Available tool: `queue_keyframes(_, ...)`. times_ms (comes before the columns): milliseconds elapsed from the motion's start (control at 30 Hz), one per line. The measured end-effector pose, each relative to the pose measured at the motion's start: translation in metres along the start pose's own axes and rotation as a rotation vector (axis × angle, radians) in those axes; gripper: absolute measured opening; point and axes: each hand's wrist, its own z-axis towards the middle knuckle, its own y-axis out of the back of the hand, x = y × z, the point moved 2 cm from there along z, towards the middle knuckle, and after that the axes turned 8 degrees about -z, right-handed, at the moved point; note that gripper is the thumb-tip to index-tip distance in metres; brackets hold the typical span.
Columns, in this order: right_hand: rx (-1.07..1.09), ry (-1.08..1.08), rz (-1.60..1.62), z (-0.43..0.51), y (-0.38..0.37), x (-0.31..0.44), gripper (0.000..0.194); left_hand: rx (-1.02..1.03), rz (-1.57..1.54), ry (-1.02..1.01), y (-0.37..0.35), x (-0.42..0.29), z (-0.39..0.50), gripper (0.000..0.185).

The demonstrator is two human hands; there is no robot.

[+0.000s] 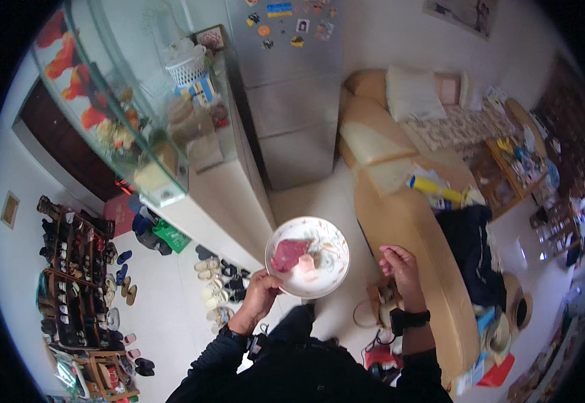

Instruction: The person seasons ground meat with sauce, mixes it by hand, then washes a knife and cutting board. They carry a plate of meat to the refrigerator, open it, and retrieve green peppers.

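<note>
My left hand grips the near-left rim of a white plate with a leaf pattern, thumb on top. On the plate lie a slab of raw red meat and, against it, a smaller pale pink piece. The plate is held up in front of my body, above the tiled floor. To its right, apart from it, my right hand hangs in the air with fingers loosely curled and nothing visible in them. Behind that hand is the tan sofa.
A grey refrigerator stands ahead, beside a glass-topped cabinet. Shoes sit on the floor at its base. Left is a loaded shoe rack. Dark clothing drapes over the sofa; a red bag lies low on the right.
</note>
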Motion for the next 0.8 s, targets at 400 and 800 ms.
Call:
queue_keyframes(400, 0.109, 0.465, -0.288, 0.002, -0.078, 0.129, 0.028, 0.074, 0.16, 0.012, 0.029, -0.008, -0.08, 0.035)
queue_keyframes(800, 0.289, 1.146, -0.901, 0.107, -0.193, 0.25, 0.037, -0.327, 0.045, -0.121, 0.015, 0.039, -0.201, 0.028)
